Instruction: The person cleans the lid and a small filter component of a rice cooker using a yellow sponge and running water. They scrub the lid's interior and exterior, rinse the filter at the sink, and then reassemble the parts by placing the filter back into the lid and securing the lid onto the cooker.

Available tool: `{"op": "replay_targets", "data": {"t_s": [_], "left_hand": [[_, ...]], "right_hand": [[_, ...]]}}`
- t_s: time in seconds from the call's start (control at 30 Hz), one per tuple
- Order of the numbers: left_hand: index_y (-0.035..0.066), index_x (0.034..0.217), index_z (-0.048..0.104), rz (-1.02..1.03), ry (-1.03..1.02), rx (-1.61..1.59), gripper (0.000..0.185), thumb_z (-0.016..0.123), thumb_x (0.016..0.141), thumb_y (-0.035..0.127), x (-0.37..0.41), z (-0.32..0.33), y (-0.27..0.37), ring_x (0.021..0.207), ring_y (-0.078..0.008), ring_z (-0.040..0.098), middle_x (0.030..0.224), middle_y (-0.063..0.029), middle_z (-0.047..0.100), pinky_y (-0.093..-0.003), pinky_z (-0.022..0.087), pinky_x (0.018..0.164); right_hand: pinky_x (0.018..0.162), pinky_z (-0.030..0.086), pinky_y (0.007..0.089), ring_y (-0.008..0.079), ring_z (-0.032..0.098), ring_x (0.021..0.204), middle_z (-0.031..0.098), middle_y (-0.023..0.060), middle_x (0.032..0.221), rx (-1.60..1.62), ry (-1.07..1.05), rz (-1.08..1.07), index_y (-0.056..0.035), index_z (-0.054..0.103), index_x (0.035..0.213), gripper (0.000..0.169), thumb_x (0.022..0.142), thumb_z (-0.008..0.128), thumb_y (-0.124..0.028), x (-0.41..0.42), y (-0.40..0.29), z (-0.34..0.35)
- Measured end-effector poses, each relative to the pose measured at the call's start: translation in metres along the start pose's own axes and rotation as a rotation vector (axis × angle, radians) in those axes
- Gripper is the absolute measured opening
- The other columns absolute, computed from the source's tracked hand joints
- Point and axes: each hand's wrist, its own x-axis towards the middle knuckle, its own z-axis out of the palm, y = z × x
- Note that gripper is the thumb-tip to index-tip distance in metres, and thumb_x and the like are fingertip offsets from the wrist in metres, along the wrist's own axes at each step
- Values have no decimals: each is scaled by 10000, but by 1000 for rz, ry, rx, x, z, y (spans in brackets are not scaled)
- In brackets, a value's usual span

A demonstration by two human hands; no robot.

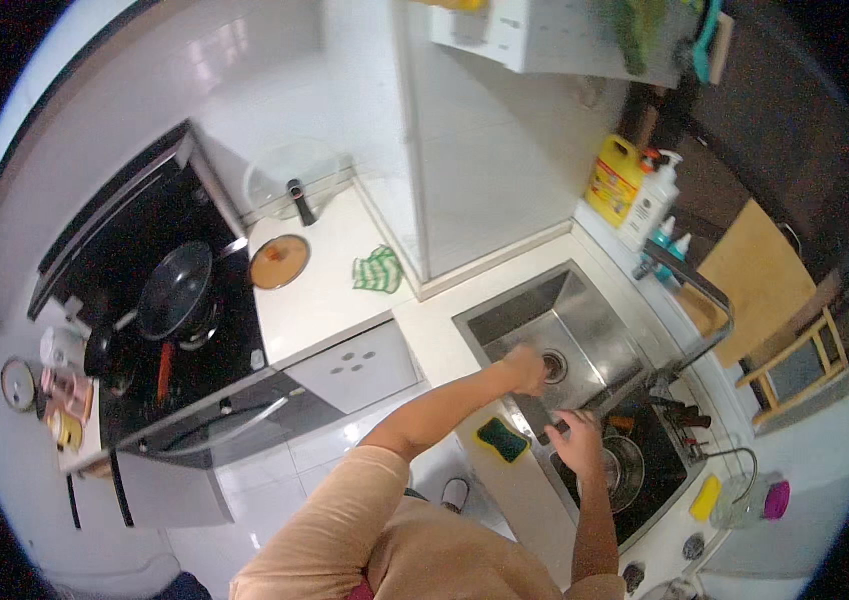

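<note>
A stainless steel sink [597, 330] lies before me. My left hand [525, 369] reaches down into it, beside the round drain [553, 365]; it is blurred, and whether it holds anything cannot be told. My right hand [576, 435] rests with bent fingers at the divider between this basin and the second, dark basin [664, 480], which holds a metal pot or bowl [625, 474]. A green and yellow sponge [503, 439] lies on the counter just below my left forearm. The black faucet [724, 304] arches over from the far side of the sink.
Yellow jug [614, 180], white pump bottle [649, 202] and cutting board [754, 285] stand behind the sink. At left are a wok [176, 291] on the black stove, a round lid [280, 262] and a green-striped cloth [378, 270]. A yellow sponge [705, 497] lies at lower right.
</note>
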Motion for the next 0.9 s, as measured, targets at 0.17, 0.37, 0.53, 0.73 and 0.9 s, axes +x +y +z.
{"op": "replay_targets", "data": {"t_s": [0.17, 0.37, 0.53, 0.73, 0.9], "left_hand": [[29, 896, 602, -156, 397, -1046, 337, 470, 893, 339, -98, -24, -2, 762, -218, 610, 823, -87, 625, -353, 479, 698], [80, 1107, 531, -22, 965, -2120, 308, 471, 930, 325, -336, -11, -27, 992, -161, 530, 1062, -44, 563, -326, 428, 874], [64, 1141, 505, -249, 1568, -1877, 320, 417, 943, 299, -562, 20, 15, 1026, -184, 527, 1109, -58, 545, -368, 443, 896], [19, 1169, 475, -336, 1983, -1721, 322, 403, 955, 248, -780, 79, 83, 1033, -193, 545, 1116, -95, 550, -365, 457, 900], [4, 1204, 454, -429, 2179, -1534, 356, 439, 943, 245, -899, 118, 117, 1061, -209, 536, 1156, -117, 536, -371, 453, 912]], "right_hand": [[945, 372, 410, 325, 499, 1086, 564, 114, 1174, 122, 218, -176, -54, 558, 1132, 469, 698, 718, -136, 18, -47, -6], [882, 434, 376, 292, 491, 1072, 494, 113, 1168, 512, 53, -603, -110, 494, 1248, 718, 602, 805, -153, 51, -273, 44], [864, 430, 391, 295, 504, 1006, 525, 101, 1080, 712, -10, -1129, -85, 538, 1165, 642, 599, 802, -235, -2, -476, 121], [790, 432, 346, 266, 520, 908, 563, 86, 1002, 888, -263, -1458, -65, 584, 1092, 593, 543, 796, -134, -109, -671, 194], [795, 431, 344, 260, 512, 903, 554, 87, 1004, 916, -458, -1632, -72, 590, 1100, 588, 553, 796, -134, -169, -784, 239]]}}
